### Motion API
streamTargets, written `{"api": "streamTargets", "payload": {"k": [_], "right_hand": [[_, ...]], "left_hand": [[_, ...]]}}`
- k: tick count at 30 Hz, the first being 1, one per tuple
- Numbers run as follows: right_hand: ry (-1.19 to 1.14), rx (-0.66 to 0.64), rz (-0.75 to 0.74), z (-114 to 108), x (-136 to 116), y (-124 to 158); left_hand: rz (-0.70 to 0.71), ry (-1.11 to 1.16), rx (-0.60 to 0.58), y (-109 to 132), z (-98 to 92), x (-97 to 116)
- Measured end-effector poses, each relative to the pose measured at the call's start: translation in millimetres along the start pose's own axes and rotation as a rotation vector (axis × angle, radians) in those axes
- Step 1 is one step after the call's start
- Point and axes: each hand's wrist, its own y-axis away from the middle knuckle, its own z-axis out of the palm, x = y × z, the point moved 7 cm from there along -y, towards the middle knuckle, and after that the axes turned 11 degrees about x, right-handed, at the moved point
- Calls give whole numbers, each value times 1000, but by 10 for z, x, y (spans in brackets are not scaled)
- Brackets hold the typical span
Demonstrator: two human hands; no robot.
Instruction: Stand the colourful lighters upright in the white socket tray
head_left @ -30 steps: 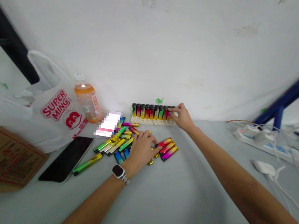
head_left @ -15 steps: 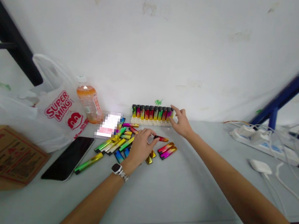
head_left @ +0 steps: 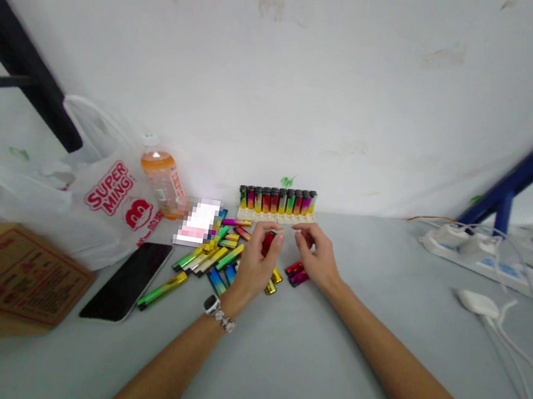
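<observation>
My left hand (head_left: 260,256) is closed on a red lighter (head_left: 268,242), partly hidden by the fingers. Just to its right, my right hand (head_left: 315,251) has thumb and forefinger apart with nothing visible between them. Beneath that hand lie a red lighter and a magenta lighter (head_left: 299,278), partly covered. Behind both hands, a row of colourful lighters (head_left: 274,201) with black tops stands upright in a white holder (head_left: 288,220) against the wall. Loose metallic lighters (head_left: 206,261) in green, yellow and blue lie piled left of my left hand.
On the left are a black phone (head_left: 126,282), a cardboard box (head_left: 5,279), a white plastic bag (head_left: 92,212) and a bottle of orange drink (head_left: 163,176). A blurred white patch (head_left: 198,221) borders the pile. At right lie a power strip (head_left: 483,264) and a white charger (head_left: 477,303) with cables.
My right hand has drawn back from the holder's right end towards my left hand. The red lighter in my left hand has turned from lying sideways to more upright. The view shifted slightly.
</observation>
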Motion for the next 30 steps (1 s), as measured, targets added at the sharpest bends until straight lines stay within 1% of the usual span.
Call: {"api": "streamTargets", "payload": {"k": [3, 7, 10, 14, 19, 24, 30], "right_hand": [[-6, -19, 11, 16, -29, 57], [-4, -17, 42, 15, -33, 70], [-9, -20, 63, 12, -10, 69], [-14, -19, 84, 4, 24, 70], [-4, -19, 90, 3, 24, 70], [-4, -19, 102, -7, 22, 63], [-6, -36, 123, 2, 23, 67]], "left_hand": [[-1, -2, -3, 41, -7, -1], [51, -174, -2, 71, -13, 49], [96, -265, -43, 84, 8, 103], [120, -307, -86, 89, 28, 126], [77, -289, -73, 77, 7, 74], [25, -173, -60, 81, -27, 49], [15, -141, -43, 85, -52, 40]]}}
